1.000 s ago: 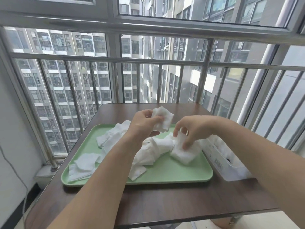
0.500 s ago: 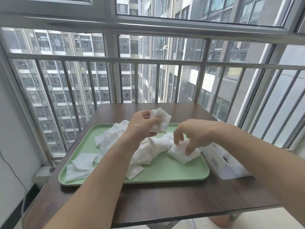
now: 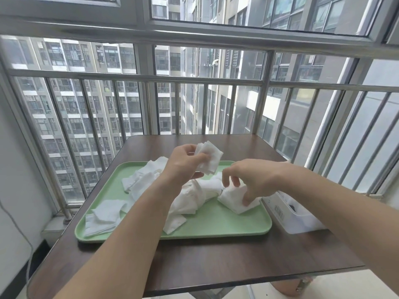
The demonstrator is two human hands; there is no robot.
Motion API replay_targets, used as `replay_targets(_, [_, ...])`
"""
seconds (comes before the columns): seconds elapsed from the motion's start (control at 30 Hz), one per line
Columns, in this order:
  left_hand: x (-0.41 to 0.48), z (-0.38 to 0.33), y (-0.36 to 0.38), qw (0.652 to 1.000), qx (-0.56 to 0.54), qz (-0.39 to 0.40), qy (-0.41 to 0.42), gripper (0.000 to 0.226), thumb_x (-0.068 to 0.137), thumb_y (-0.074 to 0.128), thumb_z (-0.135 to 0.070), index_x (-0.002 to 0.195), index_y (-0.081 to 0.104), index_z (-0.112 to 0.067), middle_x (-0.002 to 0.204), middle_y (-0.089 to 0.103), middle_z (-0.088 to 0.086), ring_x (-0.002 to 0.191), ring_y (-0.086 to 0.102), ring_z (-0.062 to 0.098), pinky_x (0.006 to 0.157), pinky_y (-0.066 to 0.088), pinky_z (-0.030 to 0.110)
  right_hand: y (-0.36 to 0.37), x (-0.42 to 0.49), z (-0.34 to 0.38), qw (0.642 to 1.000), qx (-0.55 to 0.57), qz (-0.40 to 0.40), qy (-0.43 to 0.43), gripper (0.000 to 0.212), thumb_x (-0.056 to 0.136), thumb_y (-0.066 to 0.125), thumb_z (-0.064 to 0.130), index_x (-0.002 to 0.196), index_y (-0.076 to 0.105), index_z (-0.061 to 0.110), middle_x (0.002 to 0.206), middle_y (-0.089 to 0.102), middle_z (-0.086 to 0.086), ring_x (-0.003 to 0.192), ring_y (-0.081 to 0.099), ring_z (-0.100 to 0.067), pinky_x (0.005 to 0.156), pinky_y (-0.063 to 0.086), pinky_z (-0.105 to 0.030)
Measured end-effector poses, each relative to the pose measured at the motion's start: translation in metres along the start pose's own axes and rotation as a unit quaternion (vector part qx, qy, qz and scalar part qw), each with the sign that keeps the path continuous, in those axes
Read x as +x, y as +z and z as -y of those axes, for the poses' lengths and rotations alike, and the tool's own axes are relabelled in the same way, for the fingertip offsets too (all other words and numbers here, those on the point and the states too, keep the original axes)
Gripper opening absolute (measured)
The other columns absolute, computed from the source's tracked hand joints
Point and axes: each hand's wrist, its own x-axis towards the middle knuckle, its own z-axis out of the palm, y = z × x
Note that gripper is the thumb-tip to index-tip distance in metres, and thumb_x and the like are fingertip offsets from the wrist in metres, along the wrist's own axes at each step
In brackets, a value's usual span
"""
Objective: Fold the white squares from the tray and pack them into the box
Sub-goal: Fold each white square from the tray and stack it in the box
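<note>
A green tray (image 3: 233, 223) on the dark table holds several loose white squares (image 3: 108, 214) and a crumpled heap (image 3: 194, 197). My left hand (image 3: 183, 162) is raised above the tray and holds a small stack of folded white squares (image 3: 210, 157) between thumb and fingers. My right hand (image 3: 248, 180) reaches down at the tray's right side, its fingertips pinching a white square (image 3: 235, 198) that lies on the tray. The white box (image 3: 295, 216) stands just right of the tray, partly hidden behind my right forearm.
The dark wooden table (image 3: 237, 260) has bare surface in front of the tray. A metal railing (image 3: 194, 79) and window bars stand right behind the table. A wall is at the left, with a cable hanging down it.
My right hand has shifted slightly on the square at the tray's right, fingers spreading over it. My left hand still holds the folded stack in about the same place.
</note>
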Motion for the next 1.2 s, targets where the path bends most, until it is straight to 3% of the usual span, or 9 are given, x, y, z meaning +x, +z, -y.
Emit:
replay_targets(0.2, [0.001,0.0,-0.001,1.0,0.003,-0.003,0.003,0.017,0.09,0.068,-0.012,0.107,0.069,-0.013,0.097,0.071,0.003,0.087,0.068,0.017,0.081,0.062,0.035,0.002,0.003,0.003,0.998,-0.067,0.014,-0.008,0.039,0.079,0.082,0.033,0.114,0.067,0.026,0.101,0.054,0.012,0.096,0.055,-0.016,0.08,0.048,-0.031])
replay_targets(0.3, [0.002,0.001,-0.002,1.0,0.003,-0.003,0.004,0.015,0.09,0.067,-0.011,0.105,0.069,-0.014,0.097,0.071,0.003,0.085,0.068,0.016,0.078,0.062,0.032,0.003,0.003,0.002,0.996,-0.083,0.0,-0.015,0.038,0.078,0.082,0.034,0.112,0.068,0.027,0.111,0.055,0.01,0.102,0.053,-0.016,0.078,0.044,-0.03])
replay_targets(0.5, [0.001,0.002,-0.001,1.0,0.005,-0.005,0.007,0.014,0.09,0.069,-0.012,0.104,0.07,-0.014,0.096,0.071,0.003,0.087,0.068,0.018,0.082,0.062,0.037,0.006,0.0,0.001,1.0,-0.01,-0.011,0.001,0.061,0.075,0.085,0.026,0.124,0.051,0.034,0.114,0.053,0.015,0.105,0.051,-0.015,0.081,0.043,-0.031])
replay_targets(0.6, [0.001,0.001,-0.001,1.0,0.006,-0.005,0.009,0.017,0.091,0.069,-0.014,0.107,0.069,-0.013,0.098,0.071,0.004,0.088,0.068,0.018,0.08,0.062,0.035,0.004,-0.001,0.004,1.0,-0.017,-0.012,0.006,0.069,0.074,0.085,0.025,0.131,0.046,0.035,0.105,0.049,0.015,0.098,0.049,-0.014,0.072,0.039,-0.028])
replay_targets(0.7, [0.0,0.001,-0.001,1.0,0.007,-0.006,0.009,0.017,0.09,0.07,-0.015,0.107,0.069,-0.013,0.098,0.07,0.004,0.087,0.068,0.018,0.079,0.062,0.034,0.001,-0.004,0.005,1.0,-0.011,-0.022,0.008,0.059,0.075,0.085,0.026,0.125,0.053,0.033,0.094,0.046,0.016,0.094,0.048,-0.013,0.059,0.034,-0.022])
replay_targets(0.87, [0.0,0.001,-0.002,1.0,0.009,-0.006,0.01,0.019,0.09,0.069,-0.014,0.109,0.069,-0.013,0.101,0.07,0.004,0.091,0.069,0.019,0.078,0.063,0.033,-0.009,-0.014,0.002,0.998,-0.028,-0.048,-0.014,0.028,0.079,0.08,0.033,0.105,0.07,0.028,0.101,0.055,0.011,0.095,0.053,-0.014,0.083,0.048,-0.031])
replay_targets(1.03, [0.0,0.0,-0.002,0.999,-0.033,0.005,0.004,0.015,0.09,0.069,-0.014,0.105,0.066,-0.011,0.099,0.069,0.006,0.087,0.07,0.021,0.069,0.062,0.033,-0.027,-0.02,-0.013,0.966,0.216,-0.138,-0.042,0.016,0.081,0.079,0.028,0.093,0.072,0.02,0.109,0.063,0.01,0.098,0.06,-0.006,0.089,0.047,-0.023])
replay_targets(1.13, [-0.002,-0.002,-0.001,0.998,-0.062,0.021,-0.007,0.015,0.09,0.071,-0.017,0.102,0.064,-0.012,0.095,0.069,0.004,0.079,0.072,0.017,0.066,0.06,0.033,-0.028,-0.017,-0.015,0.886,0.429,-0.158,-0.074,0.015,0.083,0.079,0.017,0.091,0.07,0.009,0.087,0.071,0.001,0.08,0.067,-0.012,0.073,0.052,-0.021])
replay_targets(1.2, [-0.003,-0.003,0.0,0.996,-0.078,0.037,-0.013,0.017,0.09,0.07,-0.014,0.105,0.063,-0.011,0.099,0.069,0.006,0.078,0.072,0.017,0.065,0.059,0.031,-0.023,-0.01,-0.014,0.835,0.519,-0.167,-0.076,0.027,0.082,0.078,0.014,0.102,0.068,-0.001,0.093,0.071,-0.012,0.083,0.068,-0.019,0.076,0.055,-0.032])
